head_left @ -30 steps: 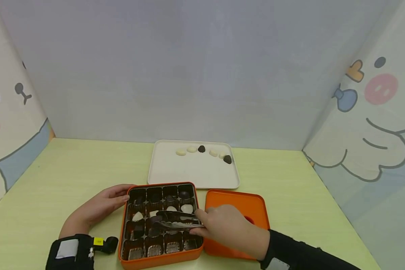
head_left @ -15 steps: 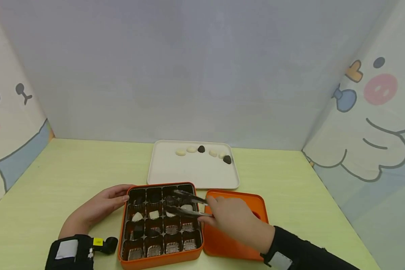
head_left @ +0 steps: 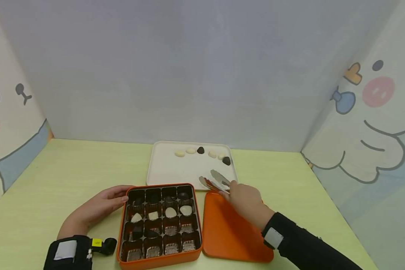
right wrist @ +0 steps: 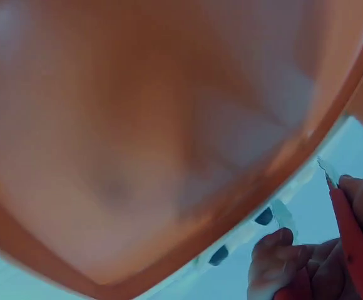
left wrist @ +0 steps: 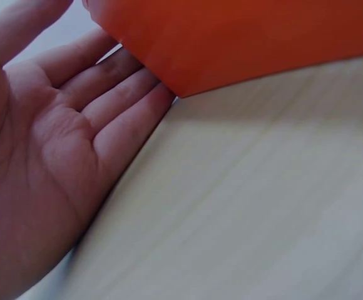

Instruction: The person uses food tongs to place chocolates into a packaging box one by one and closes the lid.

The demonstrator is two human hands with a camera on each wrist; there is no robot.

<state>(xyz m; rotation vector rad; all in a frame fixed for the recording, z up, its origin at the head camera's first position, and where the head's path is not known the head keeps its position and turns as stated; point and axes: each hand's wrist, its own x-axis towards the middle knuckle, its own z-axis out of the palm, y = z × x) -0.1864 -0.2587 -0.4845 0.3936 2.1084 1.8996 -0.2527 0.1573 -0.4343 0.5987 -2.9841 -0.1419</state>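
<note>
An orange box point(head_left: 162, 259) with a dark divided insert sits at the near middle. Dark pieces fill its back row, white chocolate-like pieces point(head_left: 170, 212) lie in the second row, and two dark ones point(head_left: 152, 234) are in the third row's left cells. My left hand point(head_left: 102, 204) rests against the box's far left corner, fingers fairly straight, some fingertips hidden. My right hand point(head_left: 247, 200) holds red-handled tongs point(head_left: 212, 183) over the white tray's point(head_left: 175, 172) near edge. The tongs' tips are apart with nothing between them. White pieces point(head_left: 190, 150) and two dark ones point(head_left: 226, 161) lie on the tray.
An orange lid point(head_left: 234, 236) lies flat right of the box, under my right forearm. A grey wall point(head_left: 202, 75) stands behind the pale green table point(head_left: 87, 161), with cartoon-printed panels at both sides.
My right hand has carried the tongs from above the box's cells up and right to the tray. A white piece shows whole in the second row. My left hand stays put.
</note>
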